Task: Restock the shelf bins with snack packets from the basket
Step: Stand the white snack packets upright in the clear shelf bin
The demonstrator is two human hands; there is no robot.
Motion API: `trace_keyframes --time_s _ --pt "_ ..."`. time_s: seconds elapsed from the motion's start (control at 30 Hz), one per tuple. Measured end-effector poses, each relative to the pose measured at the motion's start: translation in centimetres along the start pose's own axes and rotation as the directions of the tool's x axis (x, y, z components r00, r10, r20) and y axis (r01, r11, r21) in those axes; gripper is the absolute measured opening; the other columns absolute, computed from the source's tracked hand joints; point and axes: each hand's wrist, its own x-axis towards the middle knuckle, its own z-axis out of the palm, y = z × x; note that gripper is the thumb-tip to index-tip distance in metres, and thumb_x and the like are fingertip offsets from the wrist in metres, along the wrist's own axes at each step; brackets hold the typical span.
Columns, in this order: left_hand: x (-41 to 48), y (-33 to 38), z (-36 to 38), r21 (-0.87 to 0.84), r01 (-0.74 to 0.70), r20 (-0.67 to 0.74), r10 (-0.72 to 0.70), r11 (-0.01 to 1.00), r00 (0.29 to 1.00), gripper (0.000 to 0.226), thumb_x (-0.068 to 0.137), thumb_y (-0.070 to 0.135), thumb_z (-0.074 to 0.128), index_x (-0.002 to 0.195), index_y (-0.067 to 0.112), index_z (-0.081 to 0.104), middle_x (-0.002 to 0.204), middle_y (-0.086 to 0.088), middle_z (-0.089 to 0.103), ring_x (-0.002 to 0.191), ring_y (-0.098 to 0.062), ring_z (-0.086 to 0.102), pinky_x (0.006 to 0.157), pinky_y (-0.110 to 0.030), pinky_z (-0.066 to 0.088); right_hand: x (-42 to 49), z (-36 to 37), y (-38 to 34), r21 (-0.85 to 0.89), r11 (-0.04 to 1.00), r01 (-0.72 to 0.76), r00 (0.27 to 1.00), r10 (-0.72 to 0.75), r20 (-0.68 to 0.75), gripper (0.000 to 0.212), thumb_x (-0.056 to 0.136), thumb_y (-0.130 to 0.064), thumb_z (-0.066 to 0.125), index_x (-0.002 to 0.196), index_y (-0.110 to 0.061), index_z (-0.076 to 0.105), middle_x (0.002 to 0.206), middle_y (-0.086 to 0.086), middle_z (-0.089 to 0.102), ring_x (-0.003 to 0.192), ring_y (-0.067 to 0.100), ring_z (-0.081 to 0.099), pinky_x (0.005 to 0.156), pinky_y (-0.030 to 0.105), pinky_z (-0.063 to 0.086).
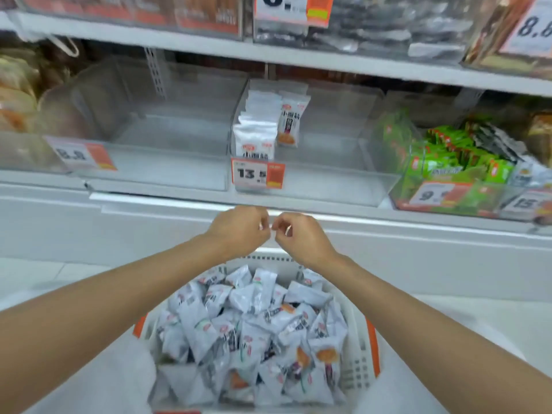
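A white basket [359, 357] with orange handles sits low in front of me, heaped with white snack packets [254, 324]. My left hand [239, 231] and my right hand [301, 237] hover together above the basket's far rim, fingers curled and fingertips almost touching, with nothing visible in them. Straight ahead on the shelf is a clear bin [328, 186] holding a few matching white packets [257, 130] standing upright at its left side; the rest of the bin is bare. A price tag [258, 174] reading 13.5 hangs on its front.
Left of that bin stands another clear bin [167, 171] with nothing in it. To the right a bin of green packets [448, 162] is full. A shelf above [268, 55] carries more stocked bins. A white ledge [179, 210] runs below the bins.
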Motion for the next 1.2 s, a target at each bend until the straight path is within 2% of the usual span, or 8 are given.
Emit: trace_keyframes --time_s 0.27,0.37,0.47,0.67,0.87,1.03,1.13,1.2 --pt "-0.7 -7.6 8.2 0.136 0.095 0.427 -0.145 0.986 0.892 0.018 0.091 0.029 0.055 0.097 0.02 0.07 0.11 0.002 0.067 0.097 -0.015 0.061 0.086 -0.035 0.051 -3.6 8.7 10.3 -0.434 0.899 -0.052 0.709 0.34 0.618 0.009 0.093 -0.018 0.058 0.09 -0.01 0.062 0.093 0.008 0.062 0.086 0.026 0.056 0.083 0.039 0.049" --pt "-0.2 -8.0 8.8 0.185 0.093 0.433 -0.166 0.978 0.886 0.024 0.091 0.031 0.055 0.097 0.014 0.07 0.103 -0.003 0.07 0.091 -0.022 0.065 0.086 -0.042 0.054 -4.9 12.4 11.9 -0.447 0.892 -0.065 0.638 0.382 0.669 0.063 0.082 -0.045 0.069 0.137 -0.018 0.05 0.138 0.007 0.051 0.124 0.027 0.049 0.104 0.042 0.043" --pt "0.1 -7.6 8.4 0.2 0.094 0.405 -0.17 0.975 0.899 0.018 0.091 0.03 0.056 0.1 0.019 0.068 0.102 0.0 0.068 0.089 -0.021 0.064 0.084 -0.038 0.053 -6.0 15.4 11.2 -0.441 0.897 0.014 0.693 0.31 0.651 0.074 0.077 -0.061 0.068 0.135 -0.019 0.051 0.138 0.009 0.05 0.128 0.03 0.045 0.103 0.044 0.041" --pt "0.1 -6.6 8.2 0.19 0.123 0.407 -0.192 0.974 0.893 0.021 0.087 0.023 0.057 0.103 0.013 0.067 0.102 -0.006 0.069 0.089 -0.024 0.066 0.081 -0.037 0.055 -6.2 15.4 9.0 -0.474 0.868 0.15 0.868 0.115 0.484 0.023 0.097 -0.015 0.045 0.083 -0.009 0.062 0.084 0.005 0.058 0.087 0.025 0.058 0.076 0.039 0.052" --pt "-1.0 -5.4 7.6 0.118 0.087 0.441 -0.13 0.989 0.888 0.05 0.084 0.039 0.069 0.125 0.013 0.057 0.126 -0.003 0.062 0.11 -0.021 0.06 0.092 -0.036 0.049 -3.0 6.1 4.0 0.014 0.943 -0.331 0.941 0.33 0.073 0.021 0.091 -0.011 0.051 0.084 -0.004 0.069 0.075 0.011 0.069 0.068 0.028 0.067 0.065 0.032 0.055" --pt "-3.0 -2.6 8.2 -0.215 0.037 0.35 0.041 0.976 0.936 0.133 0.06 0.072 0.075 0.155 0.024 -0.004 0.162 0.002 0.013 0.147 -0.02 0.02 0.116 -0.043 0.029 -3.0 0.5 0.5 0.733 0.487 -0.474 0.797 0.592 0.122 0.047 0.093 0.003 0.053 0.133 -0.019 0.043 0.082 0.02 0.067 0.059 0.021 0.061 0.061 0.027 0.054" --pt "-3.0 -2.0 8.7 -0.35 0.106 0.195 -0.038 0.931 0.98 0.106 0.076 0.048 0.076 0.154 0.022 0.008 0.151 -0.005 0.039 0.129 -0.023 0.047 0.101 -0.039 0.044 -2.5 -0.2 -0.2 0.823 0.277 -0.496 0.756 0.605 0.252 0.034 0.095 0.001 0.052 0.126 -0.011 0.047 0.085 0.022 0.066 0.06 0.021 0.058 0.061 0.026 0.053" --pt "-2.8 -2.3 8.3 -0.399 0.113 0.155 -0.055 0.91 0.986 0.069 0.088 0.029 0.067 0.145 0.022 0.029 0.13 -0.006 0.058 0.103 -0.02 0.06 0.087 -0.039 0.052 -1.8 -0.2 0.3 0.647 0.565 -0.513 0.815 0.558 0.159 0.03 0.097 -0.019 0.056 0.126 -0.01 0.054 0.094 0.013 0.068 0.068 0.017 0.06 0.067 0.028 0.051"
